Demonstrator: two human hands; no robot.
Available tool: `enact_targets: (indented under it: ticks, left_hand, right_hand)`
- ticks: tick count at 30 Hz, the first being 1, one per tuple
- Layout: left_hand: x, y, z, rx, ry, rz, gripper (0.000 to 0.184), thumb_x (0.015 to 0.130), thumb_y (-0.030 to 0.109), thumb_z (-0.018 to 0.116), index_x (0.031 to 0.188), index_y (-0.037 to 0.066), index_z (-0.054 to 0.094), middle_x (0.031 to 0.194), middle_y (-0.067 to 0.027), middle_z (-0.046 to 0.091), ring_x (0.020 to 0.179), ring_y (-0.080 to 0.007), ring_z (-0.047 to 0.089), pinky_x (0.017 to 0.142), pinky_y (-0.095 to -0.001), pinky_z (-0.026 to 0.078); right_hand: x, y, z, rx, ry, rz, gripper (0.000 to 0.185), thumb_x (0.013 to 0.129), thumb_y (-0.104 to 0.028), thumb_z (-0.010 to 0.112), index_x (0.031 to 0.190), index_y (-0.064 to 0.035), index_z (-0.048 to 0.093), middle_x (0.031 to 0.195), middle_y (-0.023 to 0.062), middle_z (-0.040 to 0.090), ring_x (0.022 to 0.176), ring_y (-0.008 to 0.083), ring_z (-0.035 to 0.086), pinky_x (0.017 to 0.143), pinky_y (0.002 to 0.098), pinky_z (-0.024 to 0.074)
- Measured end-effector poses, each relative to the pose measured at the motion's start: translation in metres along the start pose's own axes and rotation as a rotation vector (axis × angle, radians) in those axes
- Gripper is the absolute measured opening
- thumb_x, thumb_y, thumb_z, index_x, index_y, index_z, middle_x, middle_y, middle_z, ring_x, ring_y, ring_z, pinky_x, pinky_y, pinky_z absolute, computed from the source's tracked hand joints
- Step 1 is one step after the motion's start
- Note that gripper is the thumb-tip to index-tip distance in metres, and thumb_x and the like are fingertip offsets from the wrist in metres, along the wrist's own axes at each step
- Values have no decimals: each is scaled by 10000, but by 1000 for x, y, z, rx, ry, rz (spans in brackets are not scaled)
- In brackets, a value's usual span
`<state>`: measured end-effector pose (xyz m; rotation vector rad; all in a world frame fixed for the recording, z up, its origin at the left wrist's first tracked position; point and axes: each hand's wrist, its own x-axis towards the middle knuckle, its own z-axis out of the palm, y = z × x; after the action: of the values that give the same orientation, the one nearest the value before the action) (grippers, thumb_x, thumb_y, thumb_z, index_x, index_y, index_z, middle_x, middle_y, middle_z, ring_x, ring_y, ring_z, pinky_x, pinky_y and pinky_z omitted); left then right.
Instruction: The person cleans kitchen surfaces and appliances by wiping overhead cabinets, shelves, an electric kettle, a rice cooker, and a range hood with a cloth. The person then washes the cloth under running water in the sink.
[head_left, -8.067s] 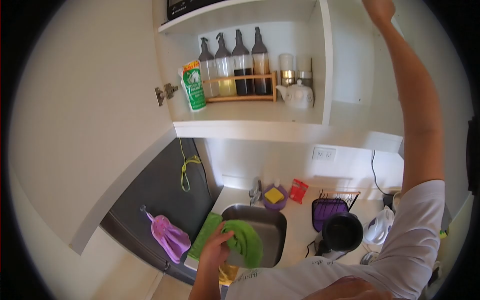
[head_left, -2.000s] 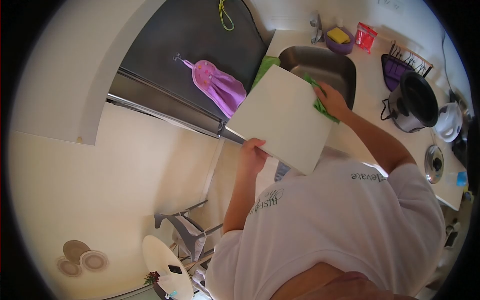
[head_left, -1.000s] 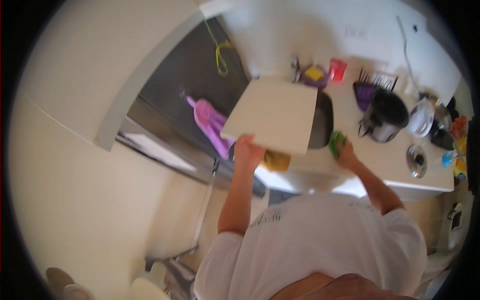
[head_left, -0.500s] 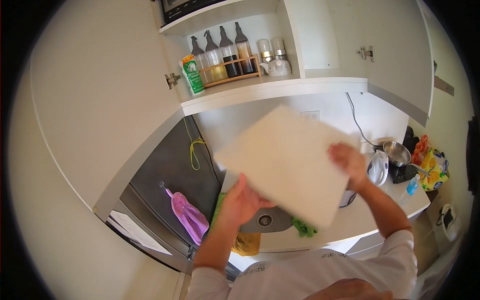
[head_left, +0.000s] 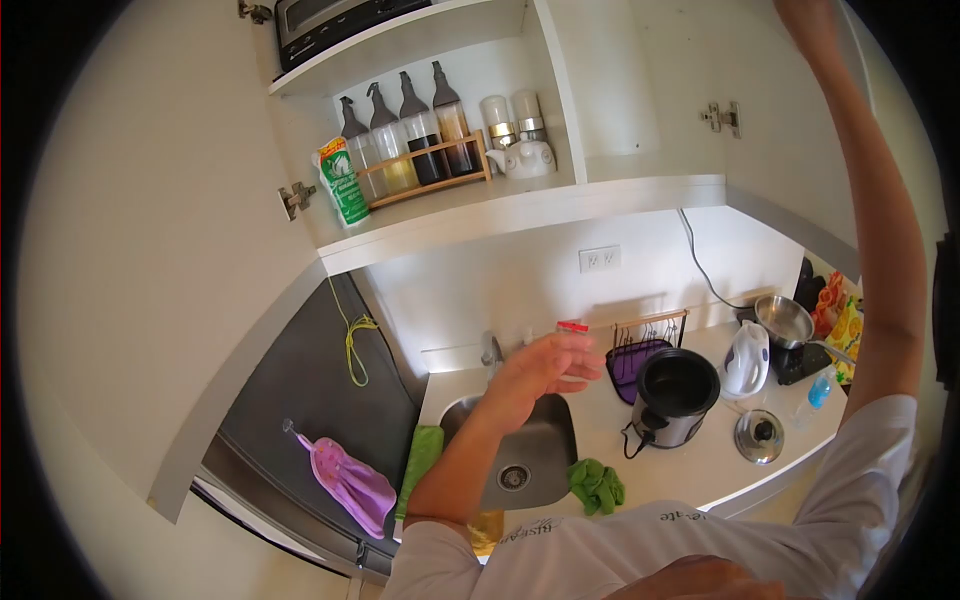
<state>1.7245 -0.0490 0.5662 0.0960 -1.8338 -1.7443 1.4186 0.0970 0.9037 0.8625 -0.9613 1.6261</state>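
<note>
My left hand [head_left: 548,370] is raised over the sink [head_left: 545,435], fingers loosely spread and holding nothing. It partly covers a small red packet [head_left: 572,327]. At the top right edge my right hand [head_left: 808,22] reaches up beside the open right cabinet door [head_left: 790,130]; its fingers are out of frame. A crumpled green cloth [head_left: 596,486] lies on the counter at the sink's right front corner. The pale square board is not visible. In the open cabinet [head_left: 450,215] stand dispenser bottles [head_left: 427,150] in a wooden rack, a green pouch [head_left: 343,182] and a white teapot [head_left: 524,158].
A black pot [head_left: 672,400], glass lid [head_left: 759,437], white kettle [head_left: 746,362], purple rack [head_left: 636,362] and steel pan [head_left: 783,320] stand on the counter. The left cabinet door [head_left: 190,230] hangs open. A pink towel [head_left: 350,485] hangs at left.
The pale board has left both hands and the view. My right arm has gone up to the top right, my left hand has risen over the sink, and the green cloth lies on the counter.
</note>
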Motion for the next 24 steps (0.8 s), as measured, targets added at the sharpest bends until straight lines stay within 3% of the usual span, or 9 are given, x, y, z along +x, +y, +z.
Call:
enact_targets:
  ticks: [5,7,18,24]
  left_hand:
    - [9,-2,-15,-37,78,-76,402,930,304,493,1221,27,510,1123,-168,606,1063,-284,582,898,-410,465]
    - [5,-3,-23,-70,129,-82,405,930,311,492,1218,26,511,1127,-173,603,1074,-292,577,899,-416,464]
    - [-52,-57,-62,-251,574,-162,408,932,345,481,1191,32,517,1119,-178,606,1036,-300,591,882,-453,470]
    - [-65,-72,-60,-287,717,-124,392,948,327,454,1203,34,503,1120,-164,611,1027,-283,600,876,-454,477]
  right_hand:
    - [59,37,79,-10,-36,-140,399,721,-140,711,1083,1,616,932,209,661,882,325,637,798,406,484]
    - [69,48,108,-111,-91,-105,396,711,-140,711,1077,-19,622,935,210,659,887,333,635,799,408,483]
    - [50,99,227,-221,-242,-86,334,709,-148,694,1023,-52,632,960,190,649,930,344,614,829,431,477]
    - [47,130,287,-362,-308,-357,389,690,-145,711,1059,-50,628,973,188,646,950,337,608,834,425,480]
